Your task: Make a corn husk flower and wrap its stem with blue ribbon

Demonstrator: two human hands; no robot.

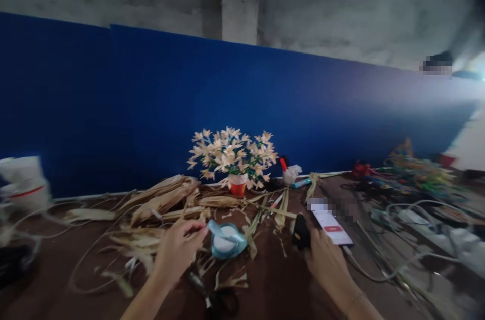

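My left hand (180, 247) is closed in a pinch at the loose end of a light blue ribbon (238, 239). The ribbon is wound on a roll with a white centre, lying on the brown table. To the right, my right hand (328, 262) has its fingers against a dark object (301, 231), blurred, whose kind I cannot make out. A phone (333, 229) with a lit screen lies just beyond that hand. Near my left wrist is a dark-handled tool with a cord (199, 282). Pale dried corn husks (166, 199) lie beyond my left hand.
A bunch of cream husk-like flowers (231, 151) stands in an orange-and-white cup (238, 186) before a blue partition (151, 108). A white cable (379, 277) runs from the phone. Tangled colourful strands (417, 173) lie far right; a white bag (28, 183) stands left.
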